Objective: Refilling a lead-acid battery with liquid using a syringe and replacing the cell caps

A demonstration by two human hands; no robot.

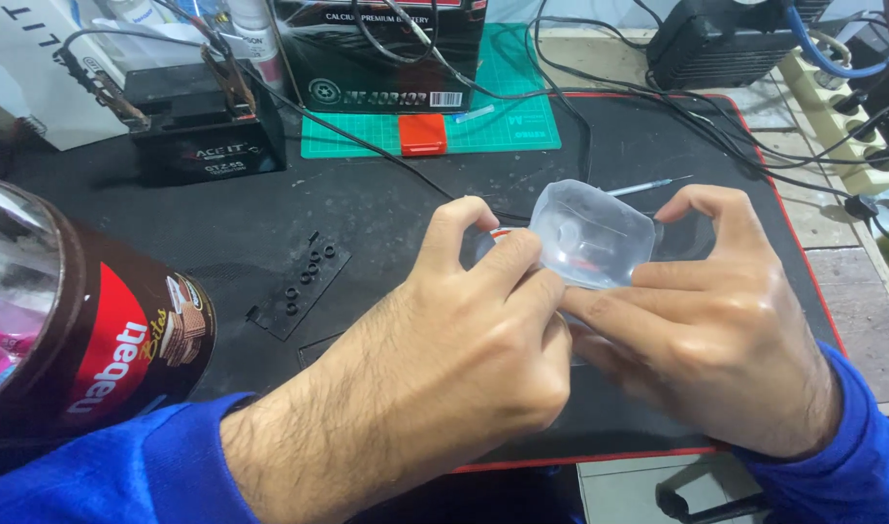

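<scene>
Clear plastic container (pixel 592 233) sits clamped between the left hand (pixel 464 340) and right hand (pixel 716 330), both closed on it just above the black mat (pixel 386 204) on the surface, near a small black battery (pixel 207 131) and a brown jar (pixel 85 330).

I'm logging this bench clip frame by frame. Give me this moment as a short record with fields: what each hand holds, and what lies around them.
left hand: left hand grips the clear plastic container, thumb on its near edge
right hand: right hand holds the same container from the right side, fingers curled over it
surface: black mat with red edging
left of hands: brown snack jar, small black strip with rings
behind: small black battery, green cutting mat, orange block, cables
</scene>
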